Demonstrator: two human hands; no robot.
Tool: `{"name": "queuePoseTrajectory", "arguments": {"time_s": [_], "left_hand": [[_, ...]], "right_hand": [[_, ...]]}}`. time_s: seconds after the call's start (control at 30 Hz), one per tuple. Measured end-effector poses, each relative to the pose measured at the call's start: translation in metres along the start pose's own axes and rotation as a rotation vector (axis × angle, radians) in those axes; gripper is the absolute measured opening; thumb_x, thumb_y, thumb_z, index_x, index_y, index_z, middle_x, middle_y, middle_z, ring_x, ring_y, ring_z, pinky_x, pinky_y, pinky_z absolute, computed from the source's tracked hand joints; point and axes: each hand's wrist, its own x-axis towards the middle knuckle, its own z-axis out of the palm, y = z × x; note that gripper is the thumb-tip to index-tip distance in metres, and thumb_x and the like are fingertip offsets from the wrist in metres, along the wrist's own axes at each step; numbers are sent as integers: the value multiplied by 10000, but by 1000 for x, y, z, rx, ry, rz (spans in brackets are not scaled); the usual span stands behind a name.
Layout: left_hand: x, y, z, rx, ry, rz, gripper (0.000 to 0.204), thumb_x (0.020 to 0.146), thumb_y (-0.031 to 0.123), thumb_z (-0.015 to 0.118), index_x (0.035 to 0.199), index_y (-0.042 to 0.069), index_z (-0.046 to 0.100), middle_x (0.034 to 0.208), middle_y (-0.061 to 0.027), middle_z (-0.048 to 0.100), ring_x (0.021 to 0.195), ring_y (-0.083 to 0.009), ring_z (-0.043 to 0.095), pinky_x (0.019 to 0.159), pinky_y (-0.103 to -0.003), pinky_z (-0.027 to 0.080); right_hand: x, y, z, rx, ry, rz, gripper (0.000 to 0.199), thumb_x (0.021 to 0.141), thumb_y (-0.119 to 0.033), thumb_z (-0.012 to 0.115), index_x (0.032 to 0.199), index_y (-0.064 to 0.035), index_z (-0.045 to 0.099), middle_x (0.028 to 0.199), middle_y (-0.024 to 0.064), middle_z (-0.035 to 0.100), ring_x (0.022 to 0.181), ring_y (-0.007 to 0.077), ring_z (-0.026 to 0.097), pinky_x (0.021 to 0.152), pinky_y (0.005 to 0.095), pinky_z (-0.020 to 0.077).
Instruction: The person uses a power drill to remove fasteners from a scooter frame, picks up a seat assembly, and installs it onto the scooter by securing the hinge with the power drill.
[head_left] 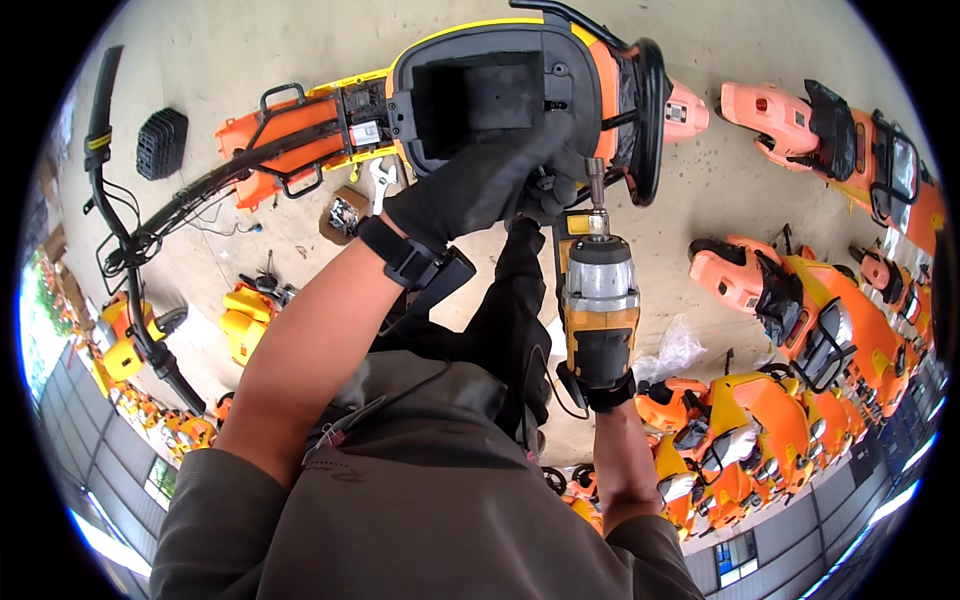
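Observation:
My left hand (480, 190), in a black glove, reaches across the near edge of a scooter's open black storage compartment (405, 110). Its fingers are curled together close to the socket end of an impact wrench; what they hold, if anything, is lost against the dark glove. My right hand is mostly hidden beneath the yellow, black and silver impact wrench (600, 310), which it grips with the long metal socket (596, 185) pointing away from me. The orange and yellow scooter (605, 85) lies crosswise ahead, its handlebar (150, 350) at the left and bodywork partly off.
On the floor sit a small box of metal parts (343, 215), a silver wrench (382, 183) and a black ribbed cover (162, 143). More orange scooters (840, 300) stand in rows at the right. Crumpled clear plastic (675, 350) lies near them.

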Motion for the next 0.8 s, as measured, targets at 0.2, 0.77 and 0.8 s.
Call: {"name": "queuePoseTrajectory", "arguments": {"time_s": [0.2, 0.77, 0.8], "left_hand": [[-3, -1, 3, -188, -124, 186, 479, 1040, 296, 399, 1307, -87, 507, 1195, -157, 635, 1021, -218, 659, 876, -348, 533], [-11, 3, 11, -123, -51, 235, 337, 1019, 283, 510, 1224, 26, 582, 1111, -82, 657, 979, -146, 648, 865, -300, 540], [-11, 3, 11, -128, -51, 231, 332, 1017, 283, 515, 1215, 25, 585, 1101, -79, 657, 971, -144, 647, 865, -298, 540]], "right_hand": [[-16, -39, 20, 434, -67, 140, 397, 1033, -368, 432, 1258, -56, 527, 1109, 96, 636, 973, 222, 648, 843, 350, 549], [-24, -18, -8, -378, -133, -42, 405, 1042, -350, 432, 1310, -57, 510, 1138, 76, 636, 983, 199, 651, 837, 315, 550], [-23, -18, -7, -379, -117, -27, 403, 1043, -344, 432, 1314, -56, 507, 1141, 79, 635, 984, 202, 652, 838, 318, 552]]}}
